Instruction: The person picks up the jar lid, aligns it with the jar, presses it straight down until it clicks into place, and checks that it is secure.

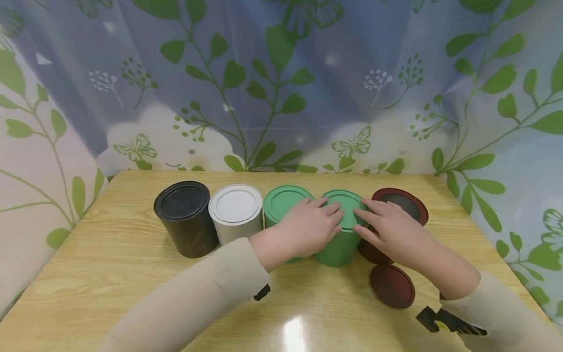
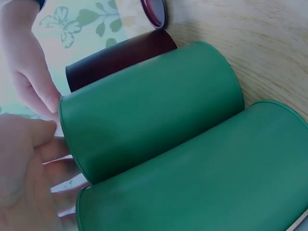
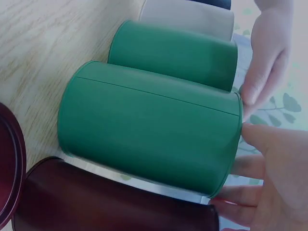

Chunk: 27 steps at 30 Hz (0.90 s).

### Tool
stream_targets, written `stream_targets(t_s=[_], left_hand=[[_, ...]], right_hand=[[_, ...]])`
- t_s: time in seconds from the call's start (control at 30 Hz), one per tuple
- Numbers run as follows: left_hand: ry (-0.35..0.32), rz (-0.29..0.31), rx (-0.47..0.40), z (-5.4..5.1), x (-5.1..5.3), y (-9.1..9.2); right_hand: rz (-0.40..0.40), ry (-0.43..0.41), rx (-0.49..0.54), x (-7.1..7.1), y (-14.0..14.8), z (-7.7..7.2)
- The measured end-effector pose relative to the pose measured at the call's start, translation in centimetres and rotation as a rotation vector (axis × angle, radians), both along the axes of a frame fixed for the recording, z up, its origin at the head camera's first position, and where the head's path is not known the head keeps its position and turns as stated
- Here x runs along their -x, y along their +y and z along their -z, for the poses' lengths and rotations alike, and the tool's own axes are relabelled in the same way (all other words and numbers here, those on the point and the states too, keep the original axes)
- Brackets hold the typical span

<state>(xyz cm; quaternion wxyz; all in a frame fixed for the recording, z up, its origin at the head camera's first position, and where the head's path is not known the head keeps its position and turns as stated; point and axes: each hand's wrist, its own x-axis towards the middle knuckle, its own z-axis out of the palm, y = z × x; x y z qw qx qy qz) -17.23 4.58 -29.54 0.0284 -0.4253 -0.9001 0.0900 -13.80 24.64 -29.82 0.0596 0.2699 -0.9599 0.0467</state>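
Note:
Two green cans with lids stand side by side: the right green can [image 1: 336, 252] and the left green can [image 1: 285, 203]. My left hand [image 1: 303, 230] reaches over the left green can, its extended fingers resting on the right green can's lid [image 1: 345, 203]. From the other side my right hand [image 1: 398, 234] touches that lid's edge, fingers spread and fairly straight. Under the right hand stands a dark red can [image 1: 420, 208], partly hidden, its top uncovered. A dark red lid [image 1: 393, 287] lies on the table before it. In the right wrist view, the right green can [image 3: 149, 130] stands slightly apart from the dark red can [image 3: 115, 202].
A white can [image 1: 236, 210] and a black can [image 1: 186, 220] continue the row to the left, both with lids on. The wooden table [image 1: 110, 274] ends at a leaf-patterned curtain [image 1: 246, 88] behind the cans.

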Motion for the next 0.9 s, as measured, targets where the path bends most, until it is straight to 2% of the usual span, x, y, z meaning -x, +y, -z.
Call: stream_targets(t_s=[0.1,0.17,0.37,0.47,0.7,0.9], left_hand=[[0.039,0.011,-0.065,0.1,0.1,0.1],[0.057,0.011,-0.08,0.2,0.3,0.2],[0.007,-0.031,-0.063,0.6,0.5,0.6],[-0.014,-0.03,-0.072,0.6,0.6,0.6],[-0.053,-0.006,-0.061,0.5,0.9,0.6],[-0.083,-0.007,-0.049,0.3,1.4,0.7]], right_hand=[[-0.012,-0.002,0.009,-0.2,-0.1,-0.2],[-0.029,-0.025,0.038,-0.2,0.0,-0.3],[-0.072,-0.211,0.177,0.6,0.5,-0.6],[-0.09,-0.261,0.22,1.1,0.7,-0.8],[-0.1,-0.341,0.232,1.7,1.0,-1.2],[-0.112,-0.346,0.196,2.0,1.0,-1.3]])
